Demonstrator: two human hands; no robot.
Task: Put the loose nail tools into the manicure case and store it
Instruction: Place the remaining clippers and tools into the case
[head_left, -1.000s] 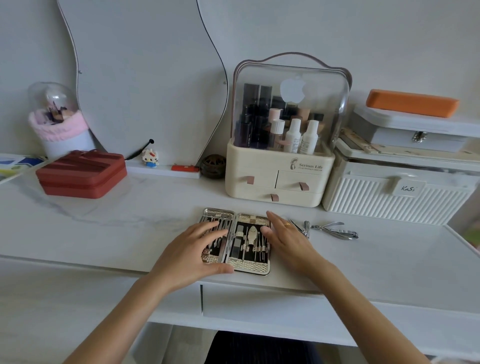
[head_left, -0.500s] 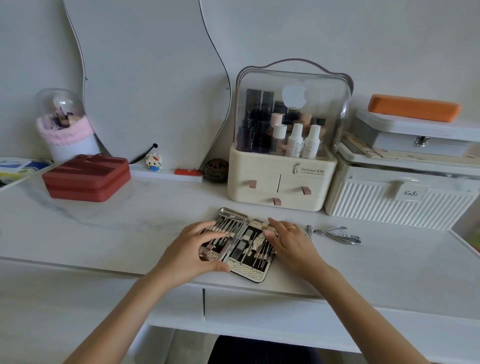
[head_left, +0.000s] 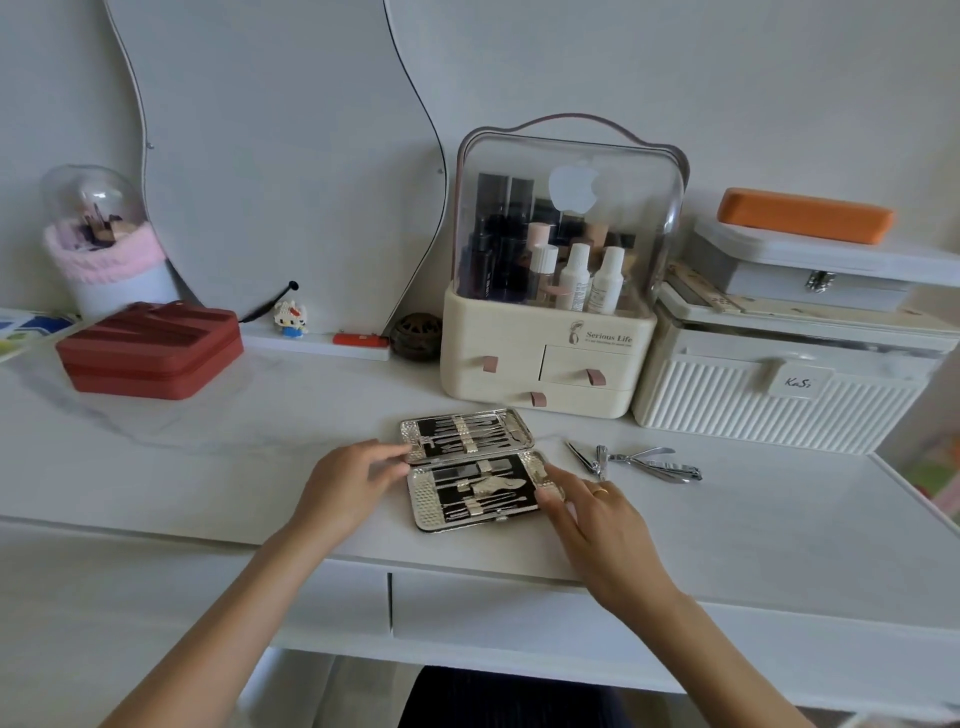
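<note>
Head view, silver manicure case (head_left: 480, 470) lying open, tools strapped inside, left hand (head_left: 349, 486) and right hand (head_left: 597, 512) grip relaxed, touching its ends

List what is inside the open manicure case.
The manicure case holds rows of metal nail tools under straps in both halves. The right hand covers its right edge, so anything there is hidden.

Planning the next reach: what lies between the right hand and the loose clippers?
Head view: only bare tabletop between the right hand and the loose clippers.
</note>
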